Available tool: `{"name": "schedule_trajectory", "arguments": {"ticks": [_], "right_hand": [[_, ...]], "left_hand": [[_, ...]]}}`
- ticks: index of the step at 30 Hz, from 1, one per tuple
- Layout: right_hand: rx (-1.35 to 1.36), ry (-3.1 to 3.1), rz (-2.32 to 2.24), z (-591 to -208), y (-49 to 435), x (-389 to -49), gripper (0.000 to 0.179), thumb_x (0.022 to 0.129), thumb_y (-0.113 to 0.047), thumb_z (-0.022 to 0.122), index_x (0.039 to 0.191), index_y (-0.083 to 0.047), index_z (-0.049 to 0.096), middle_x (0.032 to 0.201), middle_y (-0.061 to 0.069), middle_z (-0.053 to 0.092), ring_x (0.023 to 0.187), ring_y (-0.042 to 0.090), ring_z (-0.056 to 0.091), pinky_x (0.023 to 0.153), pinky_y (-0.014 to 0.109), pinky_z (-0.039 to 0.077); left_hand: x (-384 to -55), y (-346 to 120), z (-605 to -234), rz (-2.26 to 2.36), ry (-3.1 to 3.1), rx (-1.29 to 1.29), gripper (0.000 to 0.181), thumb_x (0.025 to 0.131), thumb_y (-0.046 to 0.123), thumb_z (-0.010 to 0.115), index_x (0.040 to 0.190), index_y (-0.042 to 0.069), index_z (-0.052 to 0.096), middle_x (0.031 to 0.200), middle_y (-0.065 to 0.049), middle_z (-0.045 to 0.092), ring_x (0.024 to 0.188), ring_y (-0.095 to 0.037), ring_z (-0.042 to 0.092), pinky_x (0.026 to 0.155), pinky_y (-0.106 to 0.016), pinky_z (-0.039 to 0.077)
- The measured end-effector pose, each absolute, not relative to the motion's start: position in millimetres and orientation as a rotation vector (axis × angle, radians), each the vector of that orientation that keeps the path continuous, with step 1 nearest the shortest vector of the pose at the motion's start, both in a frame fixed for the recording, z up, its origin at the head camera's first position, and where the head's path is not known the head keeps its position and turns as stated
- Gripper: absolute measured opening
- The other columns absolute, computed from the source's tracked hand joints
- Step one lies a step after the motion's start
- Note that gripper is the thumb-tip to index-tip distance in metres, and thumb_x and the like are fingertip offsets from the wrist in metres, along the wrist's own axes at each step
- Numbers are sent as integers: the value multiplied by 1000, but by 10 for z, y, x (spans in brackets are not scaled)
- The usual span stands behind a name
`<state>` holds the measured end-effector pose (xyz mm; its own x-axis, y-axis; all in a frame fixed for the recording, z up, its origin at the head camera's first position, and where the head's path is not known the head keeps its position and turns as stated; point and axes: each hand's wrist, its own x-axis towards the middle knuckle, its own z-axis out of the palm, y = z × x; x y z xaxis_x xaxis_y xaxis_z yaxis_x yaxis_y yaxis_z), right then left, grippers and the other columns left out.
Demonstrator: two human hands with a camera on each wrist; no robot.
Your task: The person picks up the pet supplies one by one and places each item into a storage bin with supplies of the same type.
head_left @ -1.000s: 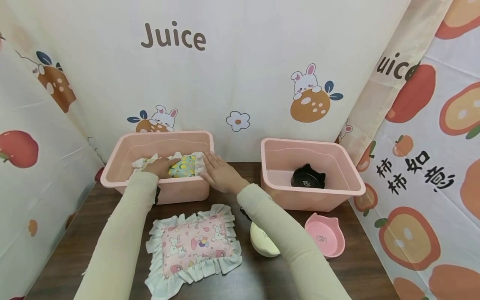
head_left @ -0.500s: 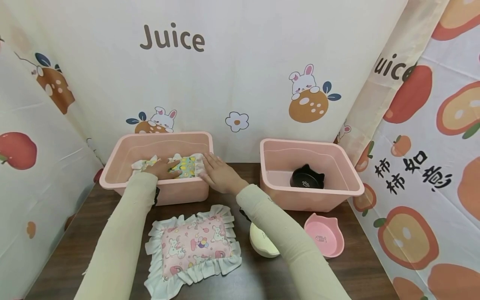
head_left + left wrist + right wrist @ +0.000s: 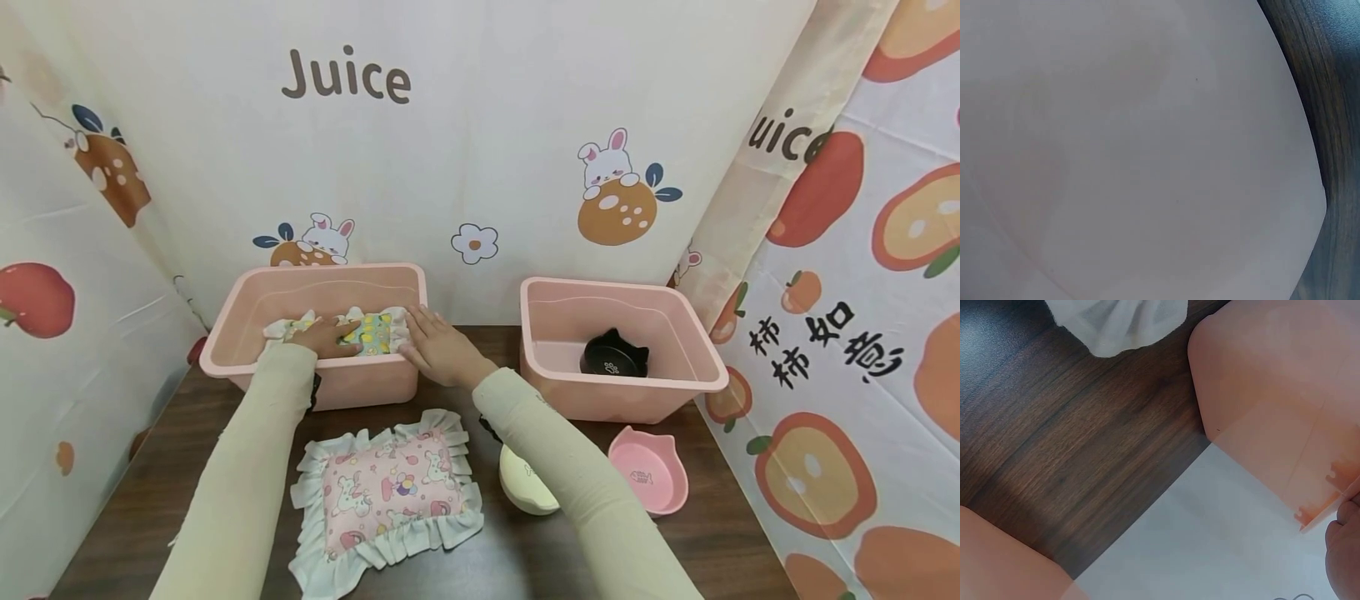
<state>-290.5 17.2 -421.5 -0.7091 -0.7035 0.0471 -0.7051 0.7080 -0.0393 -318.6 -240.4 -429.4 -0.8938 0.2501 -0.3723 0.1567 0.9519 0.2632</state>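
Note:
A ruffled cushion (image 3: 372, 333) with yellow lemons on teal cloth lies inside the left pink bin (image 3: 367, 385). My left hand (image 3: 324, 339) reaches over the bin's front rim and rests on this cushion with spread fingers. At the bin's right end, my right hand (image 3: 442, 346) lies with straight fingers against the rim, its fingertips right beside the white ruffle. The right wrist view catches only part of that hand (image 3: 1344, 553) at the bin's edge. A pale bin wall (image 3: 1147, 156) fills most of the left wrist view, where the hand is hidden.
A pink ruffled cushion (image 3: 393, 487) lies flat in front of the left bin. The right pink bin (image 3: 600, 400) holds a black cat-eared bowl (image 3: 617, 357). A cream bowl (image 3: 525, 483), partly under my right forearm, and a pink cat-eared bowl (image 3: 651, 473) stand on the dark wooden table (image 3: 720, 517).
My left hand's fingers have spread wider on the lemon cushion since a second ago. The right hand stays at the bin's end, and the bins and bowls keep their places.

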Motion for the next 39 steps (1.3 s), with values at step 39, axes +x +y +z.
{"name": "schedule_trajectory", "arguments": {"ticks": [39], "right_hand": [[1168, -2901, 89, -4213, 173, -2896, 65, 104, -44, 22, 152, -1, 17, 160, 13, 10, 148, 26, 10, 119, 36, 11]], "left_hand": [[-2673, -2506, -3804, 388, 3042, 593, 67, 94, 36, 57, 149, 6, 33, 155, -21, 25, 143, -42, 17, 113, -62, 13]]}}
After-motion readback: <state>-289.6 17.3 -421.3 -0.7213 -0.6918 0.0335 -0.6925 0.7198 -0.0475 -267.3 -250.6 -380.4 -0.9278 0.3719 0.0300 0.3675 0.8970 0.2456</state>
